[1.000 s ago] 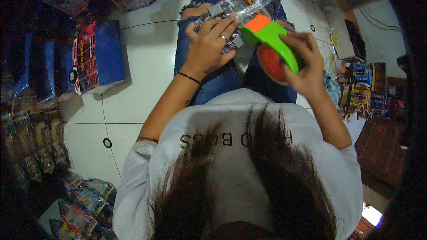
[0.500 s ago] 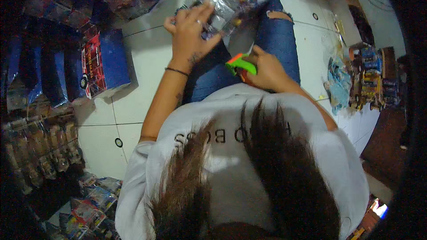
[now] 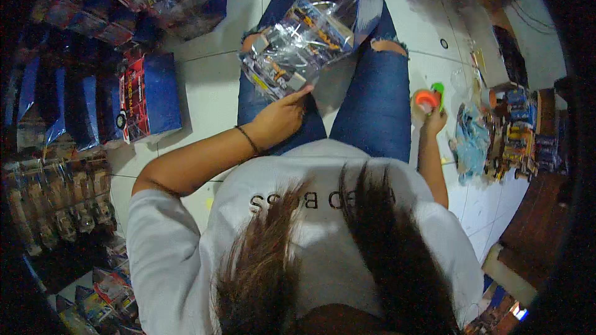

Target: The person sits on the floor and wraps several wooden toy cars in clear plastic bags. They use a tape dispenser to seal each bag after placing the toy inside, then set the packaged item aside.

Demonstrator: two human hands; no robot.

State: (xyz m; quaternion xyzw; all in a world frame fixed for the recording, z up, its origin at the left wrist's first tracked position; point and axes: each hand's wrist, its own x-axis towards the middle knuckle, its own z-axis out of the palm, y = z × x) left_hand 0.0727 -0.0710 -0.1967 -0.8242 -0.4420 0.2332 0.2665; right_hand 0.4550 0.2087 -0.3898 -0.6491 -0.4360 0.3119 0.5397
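Note:
A shiny package in clear plastic (image 3: 295, 49), with dark, grey and orange printing, lies tilted over my thighs. My left hand (image 3: 280, 121) is closed on its near edge, thumb on top and the other fingers mostly hidden beneath. Off to the right, beside my thigh, my right hand (image 3: 437, 123) grips a green and orange tape dispenser (image 3: 428, 98) low over the tiled floor. My right fingers are small and partly hidden behind the dispenser.
On the left stands a blue and red toy box (image 3: 152, 96), with wrapped packages (image 3: 59, 201) below it. To the right, a crumpled light-blue plastic bag (image 3: 472, 142) lies beside a stack of small colourful packages (image 3: 520, 127). A dark round spot (image 3: 444, 43) marks the white floor.
My right hand has carried the tape dispenser from my lap out to the right. My left hand has shifted from on top of the package to its near edge, and the package has come nearer.

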